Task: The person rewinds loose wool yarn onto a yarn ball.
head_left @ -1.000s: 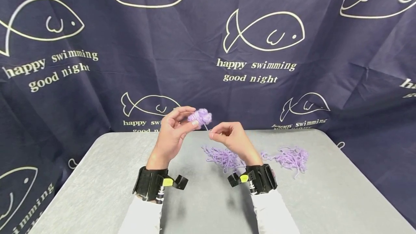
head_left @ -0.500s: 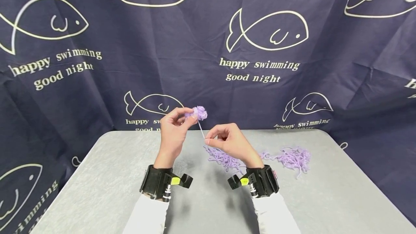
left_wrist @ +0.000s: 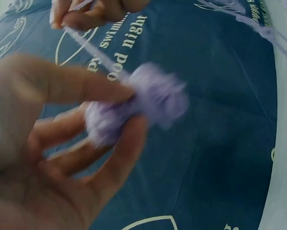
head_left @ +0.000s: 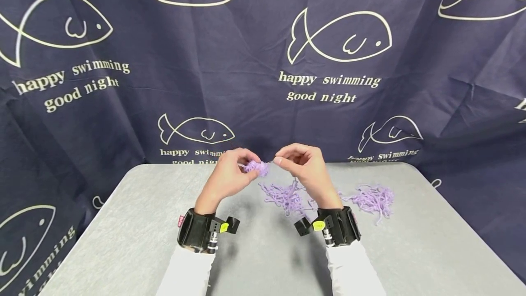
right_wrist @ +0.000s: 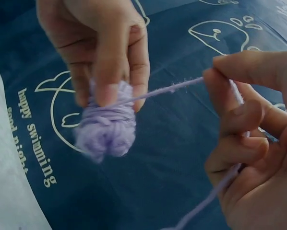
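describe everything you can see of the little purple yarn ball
The yarn ball is a small, soft, pale lilac bundle of wound strands, fuzzy and lumpy. The left hand pinches it from above, holding it in the air over the grey table. One strand runs taut from it to the right hand.

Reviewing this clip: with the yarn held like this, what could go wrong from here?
1. The left hand pinches the small purple yarn ball only with its fingertips, so a hard tug might pull it free or loosen its wraps.
2. The strand runs taut to the right hand; it could slip from that pinch.
3. The strand trails down toward the loose yarn pile on the table and may snag or tangle there.
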A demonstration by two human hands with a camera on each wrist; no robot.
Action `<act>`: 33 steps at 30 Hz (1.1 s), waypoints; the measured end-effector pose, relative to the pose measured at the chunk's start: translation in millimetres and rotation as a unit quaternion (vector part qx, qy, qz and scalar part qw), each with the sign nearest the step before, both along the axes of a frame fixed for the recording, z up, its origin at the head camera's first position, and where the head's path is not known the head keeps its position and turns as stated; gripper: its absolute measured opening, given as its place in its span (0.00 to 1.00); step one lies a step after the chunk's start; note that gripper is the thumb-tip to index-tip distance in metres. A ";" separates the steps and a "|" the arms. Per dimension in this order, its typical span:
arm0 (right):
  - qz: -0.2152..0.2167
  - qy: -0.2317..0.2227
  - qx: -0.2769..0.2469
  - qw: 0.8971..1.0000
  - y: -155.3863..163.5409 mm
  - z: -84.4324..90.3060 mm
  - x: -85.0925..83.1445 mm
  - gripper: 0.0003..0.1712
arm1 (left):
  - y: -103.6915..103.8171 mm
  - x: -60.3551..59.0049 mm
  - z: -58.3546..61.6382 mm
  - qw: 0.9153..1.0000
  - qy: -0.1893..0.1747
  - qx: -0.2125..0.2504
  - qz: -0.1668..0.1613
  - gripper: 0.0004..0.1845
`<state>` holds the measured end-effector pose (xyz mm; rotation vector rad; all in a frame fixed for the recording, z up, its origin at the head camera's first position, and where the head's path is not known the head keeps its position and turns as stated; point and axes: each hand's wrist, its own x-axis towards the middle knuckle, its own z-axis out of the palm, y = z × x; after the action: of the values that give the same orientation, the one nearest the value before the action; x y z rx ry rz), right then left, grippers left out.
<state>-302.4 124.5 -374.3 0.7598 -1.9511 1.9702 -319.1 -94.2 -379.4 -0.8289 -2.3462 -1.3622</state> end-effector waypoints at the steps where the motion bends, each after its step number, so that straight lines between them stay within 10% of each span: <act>1: 0.000 -0.004 -0.021 1.000 0.8 0.0 -0.7 0.06 | -1.2 0.4 0.5 0.999 -0.012 -0.010 -0.028 0.09; 9: -0.023 -0.053 -0.158 0.986 3.7 -2.8 -9.6 0.10 | -8.5 3.0 5.9 0.960 -0.103 0.046 -0.257 0.12; 16: -0.062 -0.072 -0.055 0.994 4.2 -8.7 -14.1 0.05 | -6.2 4.8 9.6 0.907 -0.120 0.201 -0.349 0.13; 27: -0.007 -0.028 0.158 0.987 -7.9 -8.5 -7.4 0.04 | 6.3 2.4 10.1 0.863 -0.093 0.476 -0.138 0.14; 30: 0.010 -0.016 0.175 0.984 -9.3 -6.3 -3.9 0.03 | 9.0 0.4 9.1 0.876 -0.059 0.476 -0.053 0.10; 33: 0.019 -0.009 0.172 0.985 -9.4 -4.3 -1.2 0.02 | 10.0 -1.1 6.6 0.911 -0.009 0.410 0.046 0.07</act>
<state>-303.7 115.1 -378.6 0.8668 -2.3370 1.6841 -320.2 -84.2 -372.8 -0.4284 -1.5204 -2.0562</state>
